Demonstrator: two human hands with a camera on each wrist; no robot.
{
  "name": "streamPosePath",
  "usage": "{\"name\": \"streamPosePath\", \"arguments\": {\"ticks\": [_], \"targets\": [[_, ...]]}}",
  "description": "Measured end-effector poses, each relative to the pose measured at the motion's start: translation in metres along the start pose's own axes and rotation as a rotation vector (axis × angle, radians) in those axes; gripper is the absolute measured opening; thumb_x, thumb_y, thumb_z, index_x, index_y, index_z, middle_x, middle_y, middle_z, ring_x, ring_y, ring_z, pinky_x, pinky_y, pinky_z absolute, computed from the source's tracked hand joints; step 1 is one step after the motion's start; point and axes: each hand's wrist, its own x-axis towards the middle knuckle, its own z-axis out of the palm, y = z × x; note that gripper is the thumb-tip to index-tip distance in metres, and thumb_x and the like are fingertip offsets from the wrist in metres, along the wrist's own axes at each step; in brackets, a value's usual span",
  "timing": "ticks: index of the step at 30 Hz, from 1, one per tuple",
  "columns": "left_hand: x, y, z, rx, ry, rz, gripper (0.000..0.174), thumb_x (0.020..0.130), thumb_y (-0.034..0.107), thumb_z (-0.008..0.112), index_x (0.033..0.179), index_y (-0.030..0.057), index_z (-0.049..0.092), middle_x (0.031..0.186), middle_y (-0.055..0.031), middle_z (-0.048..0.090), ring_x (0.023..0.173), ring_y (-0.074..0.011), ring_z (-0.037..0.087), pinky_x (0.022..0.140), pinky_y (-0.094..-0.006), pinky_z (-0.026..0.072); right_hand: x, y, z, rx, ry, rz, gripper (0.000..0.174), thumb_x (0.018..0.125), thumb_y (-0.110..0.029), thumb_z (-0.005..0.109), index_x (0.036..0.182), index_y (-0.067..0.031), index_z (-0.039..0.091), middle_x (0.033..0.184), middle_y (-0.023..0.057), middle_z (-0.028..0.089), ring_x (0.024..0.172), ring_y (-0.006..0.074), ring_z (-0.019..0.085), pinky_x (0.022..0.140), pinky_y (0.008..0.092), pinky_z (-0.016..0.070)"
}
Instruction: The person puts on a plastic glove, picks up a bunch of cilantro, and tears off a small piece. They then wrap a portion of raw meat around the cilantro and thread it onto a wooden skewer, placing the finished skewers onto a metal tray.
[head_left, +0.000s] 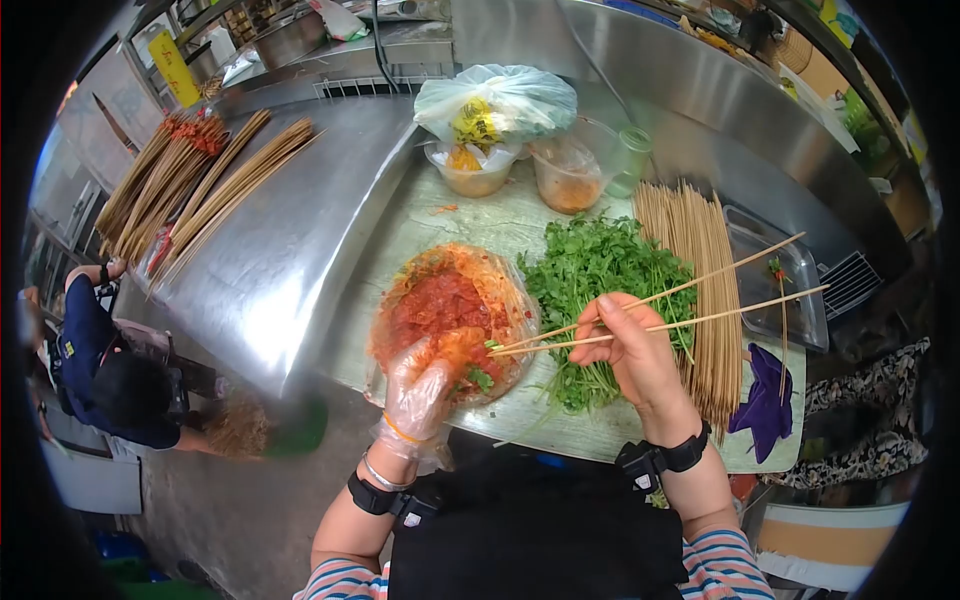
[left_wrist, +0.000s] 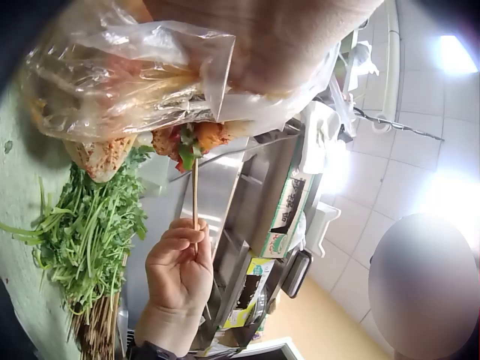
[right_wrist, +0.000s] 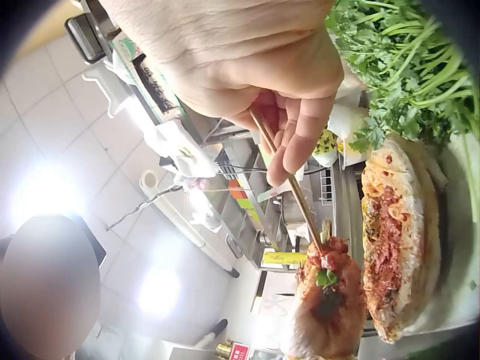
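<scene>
My left hand (head_left: pixel 415 392), in a clear plastic glove with an orange band, holds sauce-coated food with green leaves (head_left: pixel 480 378) at the lower edge of a bowl of red sauce (head_left: pixel 440 305). My bare right hand (head_left: pixel 636 350) pinches two thin wooden skewers (head_left: pixel 720 318), whose left ends meet at the gloved fingers. In the right wrist view the skewer (right_wrist: pixel 300 199) runs into the red-coated food (right_wrist: pixel 334 259) held by the glove. The left wrist view shows the bare hand (left_wrist: pixel 178 274) gripping the skewer below red and green pieces (left_wrist: pixel 191 142). Part of the food is hidden in the glove.
Leafy greens (head_left: pixel 600 270) and a row of bare skewers (head_left: pixel 700 240) lie right of the bowl. Behind stand a bagged tub (head_left: pixel 475 175) and a plastic container (head_left: pixel 570 180). Skewer bundles (head_left: pixel 215 200) lie on the steel counter (head_left: pixel 300 240). A person (head_left: pixel 100 370) is at far left.
</scene>
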Motion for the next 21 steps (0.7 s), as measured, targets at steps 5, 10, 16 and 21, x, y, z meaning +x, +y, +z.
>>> {"name": "streamPosePath", "arguments": {"ticks": [5,10,16,21], "targets": [[0.004,-0.003,0.006,0.266,0.083,-0.006,0.027,0.080,-0.003,0.063,0.107,-0.0064,0.064,0.096,-0.0092,0.067,0.083,-0.0133,0.063,0.074,-0.0244,0.0509,-0.005,0.007,0.015,-0.046,0.073,-0.062,0.029,0.099,-0.026,0.047,0.095,0.0006,0.058,0.078,0.0090,0.064,0.067,0.0169,0.067,0.060,0.0241,0.0542],[0.007,-0.009,-0.001,0.257,0.071,0.037,0.025,0.086,0.005,0.064,0.108,-0.0057,0.064,0.096,-0.0084,0.067,0.085,-0.0128,0.062,0.078,-0.0258,0.0505,-0.005,0.022,0.017,0.067,0.148,-0.053,0.028,0.099,-0.026,0.046,0.094,-0.0009,0.056,0.078,0.0086,0.062,0.066,0.0170,0.065,0.059,0.0257,0.0542],[0.009,-0.014,-0.020,-0.134,-0.109,0.039,0.036,0.090,0.015,0.059,0.117,-0.0089,0.057,0.115,-0.0139,0.062,0.103,-0.0199,0.061,0.090,-0.0325,0.0488,-0.002,0.025,0.014,0.120,0.109,-0.061,0.029,0.099,-0.026,0.046,0.096,0.0003,0.057,0.080,0.0091,0.062,0.068,0.0181,0.066,0.063,0.0272,0.0546],[0.008,-0.015,-0.027,-0.259,-0.120,-0.064,0.037,0.088,0.013,0.062,0.118,-0.0074,0.056,0.115,-0.0131,0.062,0.098,-0.0173,0.062,0.085,-0.0287,0.0509,0.003,0.024,0.013,0.133,0.052,-0.064,0.029,0.099,-0.026,0.046,0.095,0.0002,0.057,0.080,0.0091,0.062,0.068,0.0174,0.065,0.063,0.0275,0.0545]]}}
